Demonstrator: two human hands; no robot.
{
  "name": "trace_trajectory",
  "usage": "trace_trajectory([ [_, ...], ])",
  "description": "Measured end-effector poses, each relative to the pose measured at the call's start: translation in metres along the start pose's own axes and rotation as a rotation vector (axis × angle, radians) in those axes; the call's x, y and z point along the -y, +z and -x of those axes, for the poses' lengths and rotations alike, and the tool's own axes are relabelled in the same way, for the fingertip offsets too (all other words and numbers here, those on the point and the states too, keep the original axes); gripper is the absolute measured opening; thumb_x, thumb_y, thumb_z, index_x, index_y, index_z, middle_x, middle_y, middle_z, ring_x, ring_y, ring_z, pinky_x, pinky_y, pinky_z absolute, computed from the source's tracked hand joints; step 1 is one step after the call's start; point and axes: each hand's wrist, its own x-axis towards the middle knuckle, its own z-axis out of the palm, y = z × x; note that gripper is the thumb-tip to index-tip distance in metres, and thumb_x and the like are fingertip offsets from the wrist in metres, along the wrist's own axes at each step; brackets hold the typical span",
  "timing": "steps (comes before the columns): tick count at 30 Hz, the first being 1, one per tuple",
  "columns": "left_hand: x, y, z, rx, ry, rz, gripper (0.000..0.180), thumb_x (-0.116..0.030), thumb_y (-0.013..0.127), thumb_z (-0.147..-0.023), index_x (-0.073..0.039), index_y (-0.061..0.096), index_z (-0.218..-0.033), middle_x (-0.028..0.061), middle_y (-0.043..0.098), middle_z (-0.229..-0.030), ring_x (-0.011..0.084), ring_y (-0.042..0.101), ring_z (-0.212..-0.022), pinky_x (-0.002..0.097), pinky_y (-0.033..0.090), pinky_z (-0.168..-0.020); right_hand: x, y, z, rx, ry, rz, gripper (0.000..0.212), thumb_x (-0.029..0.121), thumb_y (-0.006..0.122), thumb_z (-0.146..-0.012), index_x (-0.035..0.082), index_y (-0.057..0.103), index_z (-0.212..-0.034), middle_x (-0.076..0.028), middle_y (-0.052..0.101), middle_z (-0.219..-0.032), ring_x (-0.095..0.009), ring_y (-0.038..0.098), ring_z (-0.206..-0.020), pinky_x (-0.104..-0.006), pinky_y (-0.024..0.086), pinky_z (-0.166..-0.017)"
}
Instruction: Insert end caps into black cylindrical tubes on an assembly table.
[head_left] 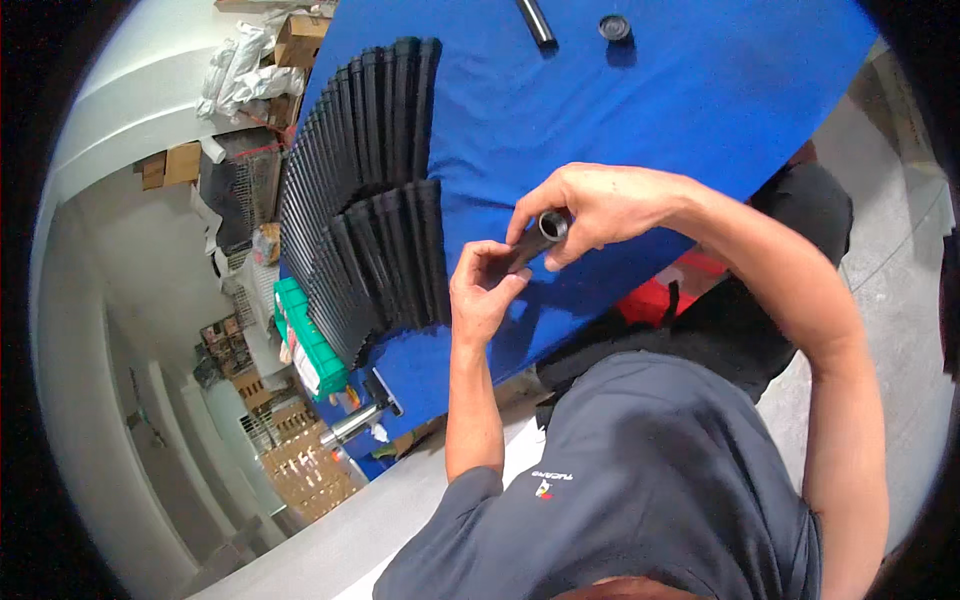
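Note:
Between both hands I hold a dark tube (538, 240), its round open end tilted up toward me. My left hand (482, 285) pinches its lower part with thumb and fingers. Near the open end, my right hand (585, 215) curls round the tube from above, thumb on the near side. Left of my hands, two rows of black tubes (400, 250) lie side by side on the blue-covered table (530, 110). Another dark tube (536, 22) and a short round black cap-like piece (614, 29) lie at the far edge of view.
A green box (308, 338) stands at the table's left edge, and near it lies a metal cylinder with a crossbar (355, 422). Cardboard boxes (302, 40) and white plastic wrapping (238, 70) are piled beyond the left side. Something red (675, 285) shows beside my legs.

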Motion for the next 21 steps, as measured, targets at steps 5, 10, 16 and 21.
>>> trace_trajectory([
  [5, 0.001, -0.017, 0.025, 0.231, -0.100, 0.136, 0.039, -0.011, 0.079, -0.078, 0.003, 0.062, -0.111, 0.0049, 0.059, -0.105, 0.0153, 0.057, -0.099, 0.0302, 0.045, -0.091, -0.020, 0.017, -0.011, 0.106, -0.117, -0.057, 0.042, 0.008, 0.071, -0.076, 0.003, 0.065, -0.117, -0.011, 0.071, -0.088, -0.021, 0.065, -0.075, -0.0356, 0.052, -0.071],
  [10, 0.000, -0.014, 0.028, 0.174, -0.018, 0.088, 0.044, -0.013, 0.080, -0.079, 0.002, 0.060, -0.115, 0.0052, 0.059, -0.109, 0.0160, 0.056, -0.102, 0.0308, 0.042, -0.095, -0.018, 0.022, -0.015, 0.131, -0.064, -0.026, 0.041, 0.008, 0.071, -0.074, 0.000, 0.066, -0.114, -0.016, 0.072, -0.098, -0.026, 0.068, -0.090, -0.0375, 0.051, -0.080],
  [16, 0.016, -0.017, 0.028, 0.178, -0.100, 0.224, 0.055, -0.009, 0.081, -0.077, -0.001, 0.052, -0.124, 0.0058, 0.060, -0.113, 0.0155, 0.057, -0.105, 0.0314, 0.044, -0.093, -0.022, 0.022, -0.019, 0.163, -0.071, -0.001, 0.042, 0.009, 0.072, -0.075, 0.001, 0.066, -0.116, -0.016, 0.071, -0.103, -0.027, 0.068, -0.094, -0.0381, 0.052, -0.084],
  [21, 0.018, -0.027, 0.026, 0.208, -0.110, 0.200, 0.042, -0.015, 0.077, -0.083, 0.000, 0.058, -0.116, 0.0063, 0.060, -0.113, 0.0160, 0.058, -0.104, 0.0316, 0.045, -0.093, -0.020, 0.020, -0.018, 0.194, -0.082, -0.004, 0.044, 0.010, 0.073, -0.076, 0.002, 0.065, -0.119, -0.015, 0.071, -0.105, -0.027, 0.067, -0.099, -0.0378, 0.051, -0.086],
])
